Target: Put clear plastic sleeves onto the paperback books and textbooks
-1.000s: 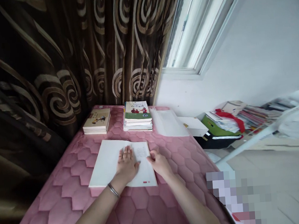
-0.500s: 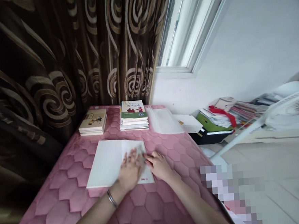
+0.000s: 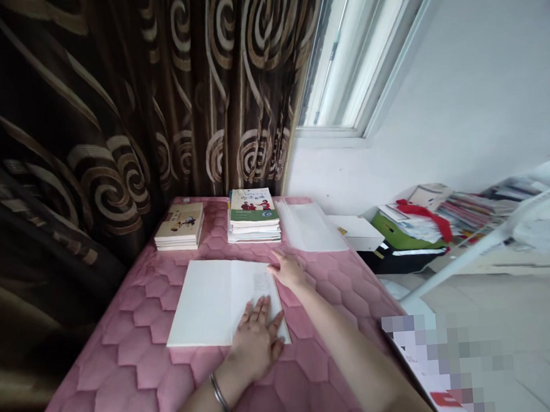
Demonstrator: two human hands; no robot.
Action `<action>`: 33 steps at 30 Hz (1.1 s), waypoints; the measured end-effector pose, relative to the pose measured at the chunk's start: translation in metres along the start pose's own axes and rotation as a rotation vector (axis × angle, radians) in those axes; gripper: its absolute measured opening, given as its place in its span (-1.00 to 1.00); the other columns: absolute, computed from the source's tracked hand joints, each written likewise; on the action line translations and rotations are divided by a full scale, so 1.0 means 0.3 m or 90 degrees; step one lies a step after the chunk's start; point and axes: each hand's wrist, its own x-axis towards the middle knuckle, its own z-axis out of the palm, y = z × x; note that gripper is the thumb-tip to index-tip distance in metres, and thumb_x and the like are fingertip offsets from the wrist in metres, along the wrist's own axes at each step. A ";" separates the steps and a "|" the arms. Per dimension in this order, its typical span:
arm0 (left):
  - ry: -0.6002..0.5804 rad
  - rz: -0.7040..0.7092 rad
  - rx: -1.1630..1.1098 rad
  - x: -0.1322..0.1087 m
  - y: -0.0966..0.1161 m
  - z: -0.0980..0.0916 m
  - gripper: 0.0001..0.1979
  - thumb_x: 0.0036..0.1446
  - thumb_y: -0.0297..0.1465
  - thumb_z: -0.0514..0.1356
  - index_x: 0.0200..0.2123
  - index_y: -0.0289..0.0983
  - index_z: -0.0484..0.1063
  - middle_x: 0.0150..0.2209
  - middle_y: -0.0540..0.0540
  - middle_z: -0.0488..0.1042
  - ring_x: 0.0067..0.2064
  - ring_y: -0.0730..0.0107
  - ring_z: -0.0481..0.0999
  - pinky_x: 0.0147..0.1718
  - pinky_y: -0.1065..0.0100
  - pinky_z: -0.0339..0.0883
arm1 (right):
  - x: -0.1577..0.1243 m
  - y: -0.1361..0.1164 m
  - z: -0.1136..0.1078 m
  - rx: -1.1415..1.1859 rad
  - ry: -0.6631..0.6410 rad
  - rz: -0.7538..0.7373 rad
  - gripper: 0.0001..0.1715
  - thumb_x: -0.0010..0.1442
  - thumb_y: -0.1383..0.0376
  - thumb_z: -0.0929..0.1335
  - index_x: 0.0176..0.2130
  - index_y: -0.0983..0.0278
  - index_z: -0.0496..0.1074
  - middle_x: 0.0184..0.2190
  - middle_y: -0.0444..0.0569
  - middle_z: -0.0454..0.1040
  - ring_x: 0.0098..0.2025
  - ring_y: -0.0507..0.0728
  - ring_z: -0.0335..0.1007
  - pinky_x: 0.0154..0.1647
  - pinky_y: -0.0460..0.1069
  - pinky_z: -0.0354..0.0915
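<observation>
A book (image 3: 206,305) lies open on the pink quilted bed cover, its left page blank and its right page bearing a small block of print. My left hand (image 3: 259,336) rests flat on the lower part of the right page, fingers spread, with a silver bangle on the wrist. At the upper right edge of that page is my right hand (image 3: 289,273); its thumb and a finger are apart, touching or just beside the edge. Beyond the book stand a stack of tan-covered books (image 3: 180,227) and a taller stack of books (image 3: 253,215) with a green-and-white cover on top.
A translucent plastic sheet (image 3: 315,227) lies right of the taller stack. Beside the bed are a white box (image 3: 359,230), a green-and-black bag (image 3: 402,241) with papers and a white fan (image 3: 476,251). A patterned curtain (image 3: 201,92) hangs behind.
My left hand has slid down the right page, towards me. My right hand has moved up along the page's outer edge. The whole view has shifted slightly.
</observation>
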 end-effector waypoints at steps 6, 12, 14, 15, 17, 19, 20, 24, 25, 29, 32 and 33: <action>0.006 0.007 0.036 -0.007 0.002 0.022 -0.42 0.25 -0.16 -0.02 0.31 -0.08 -0.02 0.36 -0.16 -0.12 0.35 0.10 -0.04 0.26 0.03 -0.15 | 0.087 -0.031 0.026 -0.010 0.048 0.054 -0.35 0.19 0.06 0.30 0.19 0.25 0.21 0.06 0.17 0.40 0.08 0.27 0.31 0.05 0.10 0.13; -0.032 -0.082 0.012 0.006 0.023 0.003 -0.29 0.20 -0.05 -0.03 0.30 -0.32 0.02 0.34 -0.25 -0.05 0.33 0.08 0.00 0.27 -0.01 -0.16 | 0.019 -0.038 0.051 -0.030 0.094 0.055 -0.37 0.26 0.11 0.22 0.22 0.35 0.13 0.14 0.26 0.26 0.16 0.29 0.17 0.09 0.14 0.07; -0.044 -0.095 -0.001 0.010 0.028 -0.011 -0.26 0.18 -0.04 -0.02 0.28 -0.40 0.06 0.33 -0.28 -0.02 0.32 0.09 0.03 0.27 0.02 -0.14 | -0.014 -0.032 0.048 -0.031 0.101 0.030 -0.37 0.25 0.12 0.23 0.22 0.33 0.12 0.14 0.23 0.25 0.17 0.29 0.14 0.08 0.13 0.07; -0.045 -0.096 -0.006 0.012 0.030 -0.017 -0.26 0.17 -0.03 -0.01 0.27 -0.41 0.08 0.32 -0.28 0.00 0.32 0.09 0.05 0.27 0.03 -0.12 | -0.033 -0.025 0.044 -0.031 0.099 0.015 -0.37 0.24 0.12 0.24 0.21 0.32 0.13 0.13 0.22 0.26 0.16 0.30 0.13 0.07 0.13 0.08; -0.038 -0.094 -0.012 0.015 0.032 -0.026 -0.27 0.17 -0.04 0.00 0.26 -0.42 0.12 0.31 -0.30 0.02 0.31 0.09 0.07 0.27 0.04 -0.09 | -0.081 -0.010 0.036 -0.027 0.085 -0.014 -0.35 0.21 0.10 0.27 0.21 0.30 0.15 0.09 0.19 0.27 0.15 0.30 0.13 0.06 0.13 0.10; -0.030 -0.105 -0.019 0.017 0.033 -0.028 -0.26 0.14 -0.05 0.04 0.24 -0.44 0.14 0.31 -0.32 0.05 0.31 0.09 0.08 0.27 0.07 -0.06 | -0.142 0.008 0.029 -0.016 0.069 -0.045 -0.31 0.17 0.09 0.30 0.21 0.27 0.14 0.06 0.17 0.28 0.13 0.31 0.15 0.05 0.14 0.11; -0.026 -0.115 -0.022 0.017 0.033 -0.027 -0.25 0.12 -0.05 0.07 0.23 -0.45 0.14 0.30 -0.34 0.05 0.31 0.09 0.09 0.27 0.10 -0.06 | -0.177 0.016 0.026 -0.006 0.060 -0.058 -0.30 0.16 0.09 0.32 0.22 0.26 0.14 0.05 0.16 0.27 0.12 0.31 0.15 0.05 0.13 0.11; -0.020 -0.134 -0.037 0.012 0.031 -0.015 -0.24 0.09 -0.07 0.10 0.23 -0.47 0.15 0.31 -0.33 0.04 0.31 0.09 0.07 0.27 0.14 -0.05 | -0.325 0.039 0.015 0.051 0.003 -0.078 -0.25 0.09 0.15 0.36 0.22 0.20 0.13 0.04 0.13 0.26 0.13 0.30 0.14 0.05 0.13 0.11; -0.024 -0.132 -0.038 0.010 0.030 -0.012 -0.24 0.10 -0.07 0.09 0.23 -0.47 0.14 0.31 -0.33 0.03 0.31 0.09 0.06 0.27 0.14 -0.06 | -0.359 0.043 0.012 0.067 -0.015 -0.079 -0.24 0.07 0.17 0.37 0.22 0.18 0.13 0.05 0.12 0.25 0.15 0.29 0.13 0.07 0.13 0.10; -0.034 -0.109 -0.028 0.002 0.021 -0.001 -0.24 0.14 -0.10 0.04 0.29 -0.43 0.03 0.33 -0.32 -0.03 0.34 0.08 -0.01 0.27 0.11 -0.10 | -0.443 0.061 0.001 0.104 -0.095 -0.079 -0.12 -0.01 0.18 0.41 0.25 0.14 0.08 0.15 0.10 0.18 0.24 0.31 0.01 0.16 0.19 0.00; -0.042 -0.089 -0.018 0.002 0.019 -0.004 -0.27 0.16 -0.10 0.03 0.32 -0.31 -0.01 0.35 -0.26 -0.09 0.35 0.06 -0.06 0.27 0.07 -0.13 | -0.441 0.079 0.002 0.111 -0.143 -0.072 0.00 -0.06 0.13 0.45 0.28 0.15 0.03 0.22 0.14 0.10 0.30 0.35 -0.12 0.19 0.23 -0.06; -0.048 -0.088 -0.018 0.003 0.020 -0.006 -0.28 0.16 -0.09 0.03 0.31 -0.29 0.00 0.35 -0.26 -0.09 0.35 0.05 -0.06 0.27 0.06 -0.13 | -0.428 0.084 0.005 0.112 -0.148 -0.074 0.03 -0.08 0.12 0.46 0.28 0.16 0.02 0.23 0.15 0.08 0.31 0.36 -0.15 0.20 0.24 -0.07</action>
